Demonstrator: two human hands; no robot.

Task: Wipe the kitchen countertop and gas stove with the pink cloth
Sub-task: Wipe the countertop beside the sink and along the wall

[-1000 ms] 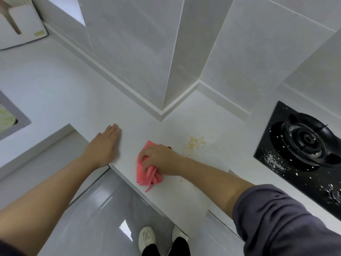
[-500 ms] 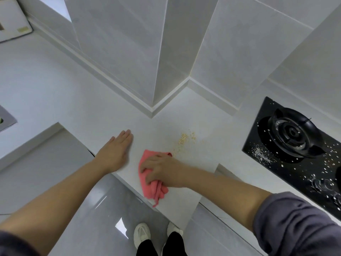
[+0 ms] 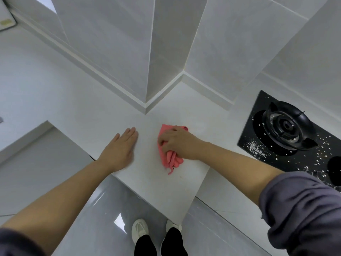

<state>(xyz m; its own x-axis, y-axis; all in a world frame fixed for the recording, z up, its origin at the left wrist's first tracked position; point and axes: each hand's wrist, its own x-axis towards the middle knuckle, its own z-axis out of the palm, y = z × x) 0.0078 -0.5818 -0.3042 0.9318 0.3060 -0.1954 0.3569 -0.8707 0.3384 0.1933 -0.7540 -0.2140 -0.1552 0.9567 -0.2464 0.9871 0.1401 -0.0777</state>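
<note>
The pink cloth (image 3: pixel 170 159) lies bunched on the white countertop (image 3: pixel 77 111) near its inner corner. My right hand (image 3: pixel 177 143) grips the cloth from above with curled fingers and presses it onto the surface. To its left, my left hand (image 3: pixel 120 148) rests flat on the countertop with straight fingers, close to the front edge. The black gas stove (image 3: pixel 258 143) sits at the right, with its burner (image 3: pixel 287 126) and white crumbs scattered over the glass. No crumbs show on the countertop around the cloth.
Grey tiled walls (image 3: pixel 166 43) meet in a protruding corner just behind the hands. The countertop's front edge (image 3: pixel 153 202) drops to a glossy grey floor where my white shoes (image 3: pixel 140 230) stand. A white object (image 3: pixel 5 21) sits at the far left.
My right hand slid the cloth away from me over the patch of yellowish crumbs, which no longer shows. My left hand stayed flat on the countertop. The view shifted right.
</note>
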